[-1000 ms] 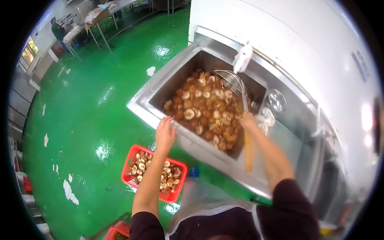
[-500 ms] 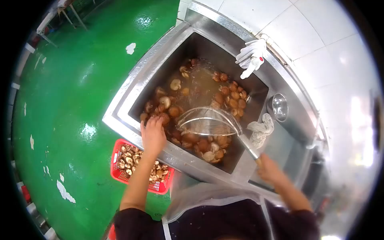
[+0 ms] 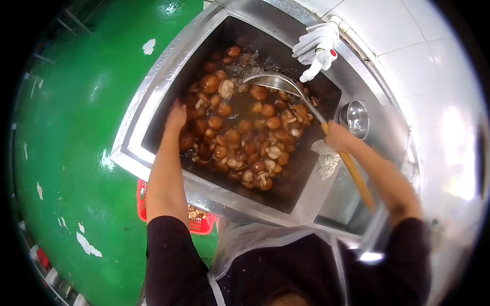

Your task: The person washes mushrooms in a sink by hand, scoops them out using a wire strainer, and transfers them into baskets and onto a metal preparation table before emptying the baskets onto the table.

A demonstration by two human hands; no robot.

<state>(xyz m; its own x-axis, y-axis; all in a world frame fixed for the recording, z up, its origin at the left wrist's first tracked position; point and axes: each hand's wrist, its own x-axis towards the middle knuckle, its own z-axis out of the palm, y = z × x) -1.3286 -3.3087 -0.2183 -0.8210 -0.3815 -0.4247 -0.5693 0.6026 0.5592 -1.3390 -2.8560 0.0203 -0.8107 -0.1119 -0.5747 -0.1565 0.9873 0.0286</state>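
Note:
Brown shiitake mushrooms (image 3: 242,143) float in the water of a steel sink (image 3: 138,140). My right hand (image 3: 338,136) grips the wooden handle of a long wire strainer (image 3: 275,81). The strainer's bowl dips into the water at the far side of the sink, so most of its mesh is hidden. At the sink's left inner wall is my left hand (image 3: 176,115), beside the mushrooms. Its fingers are blurred and partly hidden, and I cannot make out anything in them.
A white tap (image 3: 320,64) with a white glove (image 3: 311,41) on it overhangs the far rim. On the right ledge are a steel bowl (image 3: 357,118) and a crumpled white cloth (image 3: 326,162). A red basket (image 3: 203,226) of mushrooms stands below the near left edge.
The strainer has moved from the near middle of the sink to its far side, its bowl now lower in the water. My left hand has moved farther along the left wall. Mushrooms have spread across the middle.

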